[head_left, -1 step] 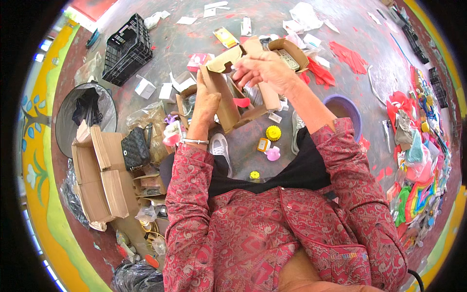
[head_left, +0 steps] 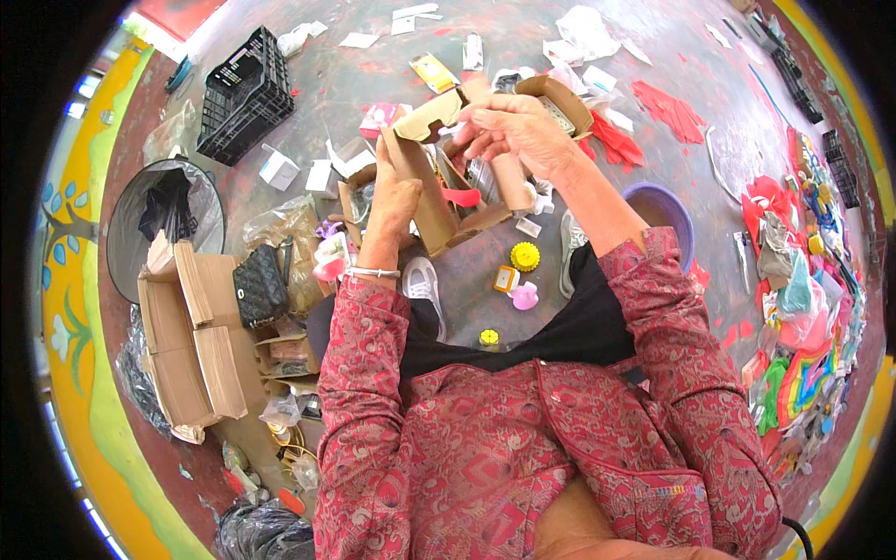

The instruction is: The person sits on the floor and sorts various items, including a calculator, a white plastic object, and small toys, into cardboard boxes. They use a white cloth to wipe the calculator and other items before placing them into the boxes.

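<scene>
An open cardboard box [head_left: 432, 207] is tilted between my feet. My left hand [head_left: 397, 193] is closed on its left wall, thumb along the outside. Above the box's far side is my right hand [head_left: 513, 129], its fingers curled downward beside a torn-edged flap [head_left: 431, 116]. Whatever those fingers hold is hidden, though a whitish bit shows at their tips. Inside the box lies a red curved piece [head_left: 462, 197] among things too jumbled to name. On the floor nearby are a yellow ridged round piece [head_left: 525, 256], an orange-and-white small box [head_left: 506, 278] and a pink toy-like piece [head_left: 525, 296].
A black plastic crate [head_left: 245, 98] stands far left, above a bag-lined bin [head_left: 166, 224] and another open carton [head_left: 191, 336]. A purple basin [head_left: 674, 219] sits beside my right forearm. Colourful plastic scraps [head_left: 803, 327] pile along the right wall.
My right hand's fingers have drawn slightly closer together and shifted a little to the right. The far flap beside them shows less. My left hand stays on the box wall.
</scene>
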Demonstrator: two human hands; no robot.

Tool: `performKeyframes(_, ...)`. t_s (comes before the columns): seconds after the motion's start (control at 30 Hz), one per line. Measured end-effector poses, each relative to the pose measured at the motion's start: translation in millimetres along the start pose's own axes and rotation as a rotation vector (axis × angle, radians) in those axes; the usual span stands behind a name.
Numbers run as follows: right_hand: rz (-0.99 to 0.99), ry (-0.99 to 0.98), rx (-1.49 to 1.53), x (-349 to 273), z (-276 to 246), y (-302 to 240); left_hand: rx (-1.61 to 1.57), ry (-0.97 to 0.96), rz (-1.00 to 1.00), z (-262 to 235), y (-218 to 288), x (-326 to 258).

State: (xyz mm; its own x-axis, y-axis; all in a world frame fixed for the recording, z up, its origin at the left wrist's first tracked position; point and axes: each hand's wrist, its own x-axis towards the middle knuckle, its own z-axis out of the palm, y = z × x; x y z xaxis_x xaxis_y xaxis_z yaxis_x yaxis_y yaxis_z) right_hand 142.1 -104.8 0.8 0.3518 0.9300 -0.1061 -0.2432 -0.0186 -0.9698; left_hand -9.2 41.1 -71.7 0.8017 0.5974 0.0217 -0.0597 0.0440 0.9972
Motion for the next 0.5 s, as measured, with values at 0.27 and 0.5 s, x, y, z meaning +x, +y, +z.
performKeyframes(0.27, -0.299, 0.535, -0.937, 8.5, -14.1, 11.1, 0.155, 0.056, 0.050, 14.2, 18.9, -10.1)
performKeyframes(0.5, -0.622, 0.428, -1.230, 4.9, -2.3, -6.5, 0.669, 0.047, 0.226, 30.4, 15.0, -23.0)
